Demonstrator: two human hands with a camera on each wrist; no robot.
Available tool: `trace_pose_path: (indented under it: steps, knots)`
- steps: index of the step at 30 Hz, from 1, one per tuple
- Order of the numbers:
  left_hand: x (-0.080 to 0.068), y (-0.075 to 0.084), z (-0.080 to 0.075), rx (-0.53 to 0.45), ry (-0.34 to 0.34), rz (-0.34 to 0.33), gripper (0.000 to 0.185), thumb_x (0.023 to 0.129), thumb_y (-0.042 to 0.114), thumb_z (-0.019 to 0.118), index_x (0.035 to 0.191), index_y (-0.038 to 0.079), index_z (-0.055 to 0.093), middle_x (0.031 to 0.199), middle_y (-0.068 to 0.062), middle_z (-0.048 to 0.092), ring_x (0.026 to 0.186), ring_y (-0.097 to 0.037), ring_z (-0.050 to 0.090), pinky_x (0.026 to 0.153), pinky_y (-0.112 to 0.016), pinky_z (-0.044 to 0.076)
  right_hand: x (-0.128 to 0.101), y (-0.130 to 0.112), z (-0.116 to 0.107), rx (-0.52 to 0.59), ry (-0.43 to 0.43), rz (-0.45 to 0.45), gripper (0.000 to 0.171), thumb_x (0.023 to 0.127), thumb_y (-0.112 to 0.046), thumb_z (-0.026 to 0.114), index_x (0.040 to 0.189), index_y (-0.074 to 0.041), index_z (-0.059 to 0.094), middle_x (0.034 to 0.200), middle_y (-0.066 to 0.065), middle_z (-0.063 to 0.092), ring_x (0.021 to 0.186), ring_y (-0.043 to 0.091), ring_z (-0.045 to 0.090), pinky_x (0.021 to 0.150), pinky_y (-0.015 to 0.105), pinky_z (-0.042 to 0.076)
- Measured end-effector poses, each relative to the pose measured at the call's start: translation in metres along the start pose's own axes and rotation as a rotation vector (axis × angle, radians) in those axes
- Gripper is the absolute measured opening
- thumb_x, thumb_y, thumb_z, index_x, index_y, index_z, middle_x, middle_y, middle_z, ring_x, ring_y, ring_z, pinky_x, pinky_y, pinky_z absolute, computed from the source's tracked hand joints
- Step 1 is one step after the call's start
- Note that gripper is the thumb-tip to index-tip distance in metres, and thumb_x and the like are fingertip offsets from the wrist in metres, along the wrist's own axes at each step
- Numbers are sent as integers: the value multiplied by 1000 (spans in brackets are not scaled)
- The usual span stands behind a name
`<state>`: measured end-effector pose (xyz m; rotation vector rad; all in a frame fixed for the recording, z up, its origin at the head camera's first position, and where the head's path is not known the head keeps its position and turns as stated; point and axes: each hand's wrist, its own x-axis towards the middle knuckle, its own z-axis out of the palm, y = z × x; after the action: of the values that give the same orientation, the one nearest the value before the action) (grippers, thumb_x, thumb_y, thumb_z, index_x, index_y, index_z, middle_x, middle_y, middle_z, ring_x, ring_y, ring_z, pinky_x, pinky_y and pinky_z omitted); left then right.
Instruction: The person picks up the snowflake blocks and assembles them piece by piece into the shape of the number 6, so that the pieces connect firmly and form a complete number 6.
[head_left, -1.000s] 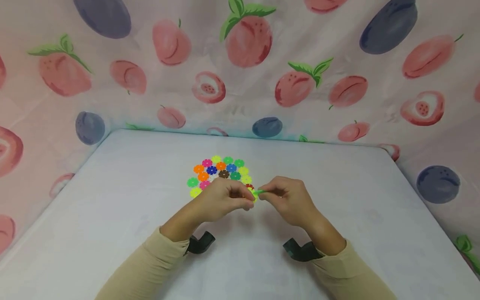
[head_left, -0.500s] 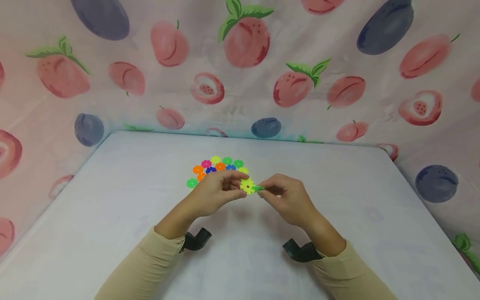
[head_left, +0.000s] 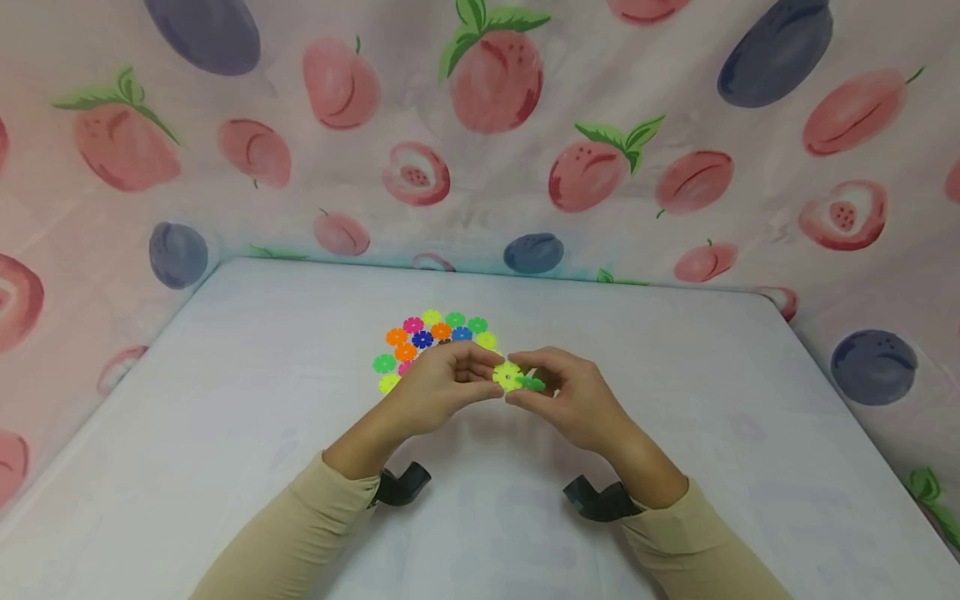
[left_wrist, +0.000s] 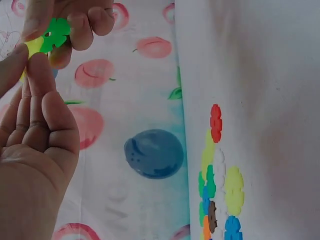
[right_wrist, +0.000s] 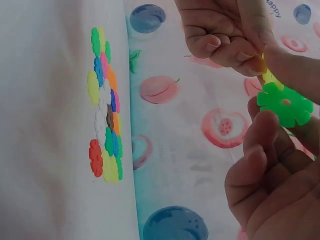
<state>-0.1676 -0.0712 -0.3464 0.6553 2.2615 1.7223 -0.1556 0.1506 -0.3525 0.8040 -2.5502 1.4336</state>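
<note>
While both hands hovered above the middle of the white-covered table [head_left: 225, 400], the person's left hand [head_left: 438, 392] pinched a yellow flower-shaped plastic disc [head_left: 507, 375] between thumb and forefinger, its other fingers curled loosely beneath. The right hand [head_left: 573, 400] pinched a green flower-shaped plastic disc [head_left: 533, 384] in the same way, thumb and fingertips closed on its rim. The two discs met edge to edge in the gap between the hands, the green one touching the yellow one's right side; from the right wrist view the green disc [right_wrist: 285, 104] faced the camera flat, with the yellow piece [right_wrist: 269, 77] edge-on just above it. From the left wrist view the green disc [left_wrist: 54, 34] overlapped the yellow one [left_wrist: 34, 47] at the fingertips. Whether they were slotted together, I could not tell.

Beyond the hands, nearer the far edge of the table, lay a flat cluster of multicoloured flower-shaped discs [head_left: 431, 337], orange, pink, blue, green, yellow, brown and red, packed side by side and touching one another. The left hand hid the near part of that cluster. Beige sleeves [head_left: 300, 533] covered both forearms, and a dark strap [head_left: 401, 485] sat at each wrist. A pale curtain printed with peaches and plums [head_left: 495, 125] hung round the far and side edges of the table.
</note>
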Motion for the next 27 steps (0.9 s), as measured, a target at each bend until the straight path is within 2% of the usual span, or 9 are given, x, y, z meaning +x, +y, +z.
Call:
trace_pose_path:
  steps: [4, 6, 11, 13, 15, 18, 20, 24, 27]
  knots:
    - [2, -1, -1, -26, -30, 5, 34, 91, 12, 75, 120, -3, 64, 101, -8, 67, 92, -21, 67, 83, -32, 57, 0, 0, -4, 19, -39, 36, 33, 88, -7, 77, 118, 0, 67, 103, 4, 69, 79, 19, 57, 67, 27, 51]
    - [3, -3, -4, 0, -23, -5, 36, 91, 13, 75, 122, -2, 63, 104, -8, 68, 94, -20, 66, 85, -32, 56, 1, 2, -6, 7, -40, 55, 32, 88, -8, 76, 117, -1, 66, 101, 3, 68, 82, 19, 57, 69, 29, 50]
    - [7, -14, -20, 247, 33, -34, 38, 91, 17, 75, 125, 3, 64, 115, -8, 68, 104, -19, 62, 91, -37, 52, 2, 7, -13, -43, -22, 105, 32, 88, -9, 75, 118, -3, 66, 104, 3, 68, 95, 23, 62, 85, 43, 51]
    - [8, -20, -26, 350, 32, -71, 38, 91, 18, 75, 125, 5, 65, 119, -7, 67, 109, -20, 59, 93, -39, 51, 2, 8, -14, -48, -25, 126, 32, 88, -9, 74, 119, -3, 66, 107, 4, 69, 100, 24, 63, 90, 49, 50]
    - [8, -26, -30, 411, 11, -132, 38, 91, 19, 75, 126, 7, 65, 122, -5, 66, 115, -22, 56, 94, -41, 50, 2, 9, -14, -45, -31, 140, 33, 89, -9, 73, 120, -2, 66, 109, 5, 69, 102, 25, 64, 92, 51, 50]
    - [9, -36, -34, 452, -17, -225, 38, 91, 19, 75, 127, 11, 66, 123, -1, 65, 120, -24, 54, 97, -41, 50, 2, 11, -14, -37, -37, 144, 34, 89, -8, 73, 121, -2, 65, 111, 6, 69, 103, 25, 64, 92, 51, 51]
    - [10, -44, -35, 464, -27, -261, 39, 89, 18, 77, 127, 12, 66, 124, 0, 65, 122, -24, 55, 99, -42, 49, 2, 13, -14, -31, -40, 143, 34, 89, -8, 72, 121, -2, 65, 111, 6, 69, 102, 25, 64, 92, 50, 51]
    - [12, -53, -36, 512, -45, -270, 42, 87, 16, 79, 127, 10, 67, 124, -1, 66, 122, -25, 55, 104, -44, 45, 2, 15, -13, -13, -49, 147, 34, 89, -8, 72, 121, -2, 65, 111, 6, 69, 101, 25, 63, 91, 52, 51]
    - [13, -54, -36, 555, -58, -264, 41, 86, 16, 80, 125, 9, 67, 122, -2, 66, 121, -25, 55, 105, -44, 43, 1, 15, -12, -7, -56, 148, 33, 89, -7, 72, 121, -2, 65, 110, 6, 68, 98, 24, 63, 87, 51, 52]
